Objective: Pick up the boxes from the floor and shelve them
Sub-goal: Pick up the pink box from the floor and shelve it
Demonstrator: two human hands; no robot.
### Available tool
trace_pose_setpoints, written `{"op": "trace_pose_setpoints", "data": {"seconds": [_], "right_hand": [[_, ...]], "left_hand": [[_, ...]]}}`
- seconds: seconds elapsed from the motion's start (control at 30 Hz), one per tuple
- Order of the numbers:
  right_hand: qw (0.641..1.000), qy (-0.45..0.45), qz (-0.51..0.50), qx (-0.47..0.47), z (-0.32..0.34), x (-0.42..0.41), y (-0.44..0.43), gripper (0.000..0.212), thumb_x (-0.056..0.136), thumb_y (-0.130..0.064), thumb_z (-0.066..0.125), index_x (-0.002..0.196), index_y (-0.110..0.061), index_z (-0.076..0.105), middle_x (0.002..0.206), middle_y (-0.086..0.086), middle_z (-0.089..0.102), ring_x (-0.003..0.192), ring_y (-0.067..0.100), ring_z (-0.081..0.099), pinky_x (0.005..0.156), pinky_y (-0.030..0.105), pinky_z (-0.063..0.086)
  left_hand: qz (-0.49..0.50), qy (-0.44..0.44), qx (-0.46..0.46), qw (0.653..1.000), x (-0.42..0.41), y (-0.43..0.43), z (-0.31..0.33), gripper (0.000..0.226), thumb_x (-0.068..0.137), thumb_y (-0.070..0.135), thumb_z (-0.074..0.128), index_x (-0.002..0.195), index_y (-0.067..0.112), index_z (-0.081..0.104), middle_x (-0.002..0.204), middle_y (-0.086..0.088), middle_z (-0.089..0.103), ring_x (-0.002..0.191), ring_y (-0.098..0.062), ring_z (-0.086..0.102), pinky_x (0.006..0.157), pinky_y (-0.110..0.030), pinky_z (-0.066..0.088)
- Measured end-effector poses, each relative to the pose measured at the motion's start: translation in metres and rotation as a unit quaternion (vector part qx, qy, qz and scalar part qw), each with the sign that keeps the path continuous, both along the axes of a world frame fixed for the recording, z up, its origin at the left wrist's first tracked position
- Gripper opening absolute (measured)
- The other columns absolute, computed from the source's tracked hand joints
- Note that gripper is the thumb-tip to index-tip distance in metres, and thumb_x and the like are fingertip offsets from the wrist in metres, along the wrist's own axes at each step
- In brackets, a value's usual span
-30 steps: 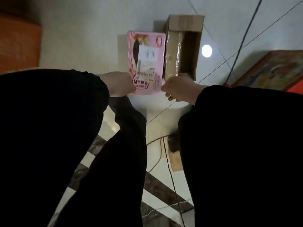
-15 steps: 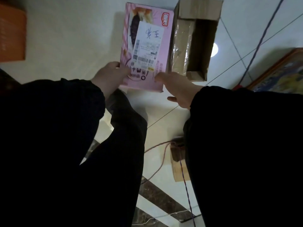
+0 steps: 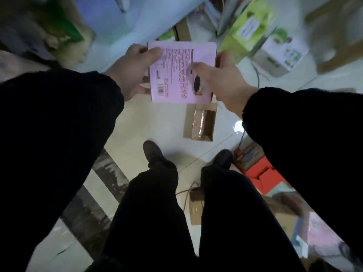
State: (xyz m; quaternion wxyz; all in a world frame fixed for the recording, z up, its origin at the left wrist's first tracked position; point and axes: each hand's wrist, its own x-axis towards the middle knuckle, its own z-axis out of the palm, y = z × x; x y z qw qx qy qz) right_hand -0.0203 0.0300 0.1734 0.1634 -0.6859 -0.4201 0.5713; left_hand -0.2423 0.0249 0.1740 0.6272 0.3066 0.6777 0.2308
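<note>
I hold a flat pink box (image 3: 179,73) up in front of me with both hands, its printed back with a barcode facing me. My left hand (image 3: 135,73) grips its left edge, thumb on top. My right hand (image 3: 224,81) grips its right edge, thumb across the face. Below it on the pale tiled floor lies an open brown cardboard box (image 3: 200,122). My black sleeves, trouser legs and both shoes fill the lower half of the view.
Green and white boxes (image 3: 255,30) stand blurred at the upper right, beside a brown carton (image 3: 337,34). A red box (image 3: 263,175) and framed picture lie right of my feet. A small cardboard piece (image 3: 195,207) and cables lie between my legs. Blurred pink boxes (image 3: 322,234) sit lower right.
The pink box has come off the floor and been flipped, so its back shows instead of its labelled front. I have straightened up; the view now takes in my feet and more boxes.
</note>
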Motion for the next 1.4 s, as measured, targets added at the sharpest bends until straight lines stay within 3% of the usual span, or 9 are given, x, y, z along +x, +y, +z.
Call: {"op": "trace_pose_setpoints", "data": {"seconds": [0.17,0.33,0.5,0.6,0.8,1.0,1.17,1.3,1.4], "right_hand": [[0.976,-0.013,0.103,0.192,0.181,0.025,0.04,0.055,0.075,-0.049,0.076,0.119,-0.023,0.055,0.108,-0.007,0.065,0.095,0.007,0.066,0.086,0.029,0.056],[0.914,-0.028,0.238,0.327,0.341,0.04,0.045,0.072,0.087,-0.052,0.07,0.151,-0.035,0.041,0.134,-0.008,0.043,0.129,0.006,0.042,0.1,0.01,0.03],[0.801,-0.079,0.319,0.5,0.464,0.037,0.036,0.097,0.073,-0.074,0.052,0.157,-0.03,0.031,0.156,-0.004,0.034,0.147,0.014,0.028,0.123,0.04,0.024],[0.709,-0.088,0.33,0.617,0.518,0.028,0.032,0.092,0.076,-0.065,0.056,0.157,-0.027,0.035,0.152,-0.005,0.038,0.145,0.012,0.03,0.122,0.036,0.023],[0.628,-0.076,0.385,0.672,0.586,-0.029,0.051,0.095,0.072,-0.063,0.061,0.155,-0.038,0.021,0.16,-0.007,0.022,0.152,0.019,0.018,0.121,0.051,0.026],[0.591,-0.087,0.417,0.686,0.614,-0.132,0.085,0.093,0.082,-0.061,0.057,0.159,-0.035,0.014,0.164,-0.007,0.013,0.154,0.022,0.008,0.125,0.048,0.017],[0.575,-0.087,0.471,0.663,0.618,-0.206,0.11,0.079,0.096,-0.054,0.056,0.161,-0.04,0.014,0.169,-0.008,0.011,0.156,0.014,0.002,0.127,0.039,0.009],[0.562,-0.116,0.443,0.689,0.616,-0.197,0.134,0.073,0.093,-0.066,0.05,0.157,-0.046,0.021,0.168,-0.01,0.014,0.156,0.009,0.002,0.125,0.033,0.012],[0.545,-0.146,0.438,0.7,0.609,-0.148,0.151,0.063,0.093,-0.064,0.051,0.151,-0.041,0.039,0.159,-0.012,0.031,0.15,0.004,0.025,0.118,0.023,0.03]], "left_hand": [[0.078,-0.031,0.104,0.991,0.014,0.01,0.163,0.057,0.093,0.042,0.061,0.139,0.01,0.049,0.121,-0.012,0.07,0.101,-0.036,0.073,0.08,-0.062,0.058],[0.17,-0.095,0.166,0.967,0.025,0.001,0.291,0.061,0.092,0.049,0.054,0.145,0.019,0.049,0.134,-0.01,0.066,0.116,-0.032,0.067,0.091,-0.058,0.055],[0.253,-0.159,0.238,0.924,0.037,-0.009,0.393,0.044,0.107,0.044,0.033,0.13,0.021,0.062,0.126,-0.008,0.071,0.116,-0.026,0.068,0.079,-0.043,0.059],[0.282,-0.185,0.283,0.898,0.034,-0.017,0.441,0.044,0.107,0.043,0.029,0.121,0.022,0.066,0.116,-0.008,0.076,0.107,-0.025,0.072,0.083,-0.045,0.053],[0.304,-0.181,0.365,0.861,-0.02,-0.004,0.509,0.045,0.108,0.043,0.027,0.121,0.018,0.063,0.106,-0.009,0.078,0.086,-0.02,0.077,0.075,-0.042,0.052],[0.341,-0.091,0.428,0.832,-0.107,0.03,0.544,0.033,0.109,0.038,0.033,0.131,0.019,0.049,0.118,-0.012,0.071,0.101,-0.028,0.069,0.077,-0.049,0.059],[0.367,0.001,0.413,0.834,-0.185,0.044,0.544,0.03,0.107,0.02,0.044,0.136,0.029,0.045,0.111,-0.012,0.07,0.079,-0.031,0.073,0.061,-0.043,0.057],[0.391,0.009,0.42,0.819,-0.232,0.036,0.532,0.052,0.099,0.006,0.052,0.143,0.032,0.042,0.15,-0.004,0.042,0.119,-0.033,0.061,0.095,-0.05,0.053],[0.328,0.061,0.429,0.839,-0.244,0.017,0.527,0.061,0.076,0.029,0.063,0.13,0.05,0.049,0.151,0.008,0.042,0.134,-0.022,0.049,0.112,-0.048,0.04]]}}
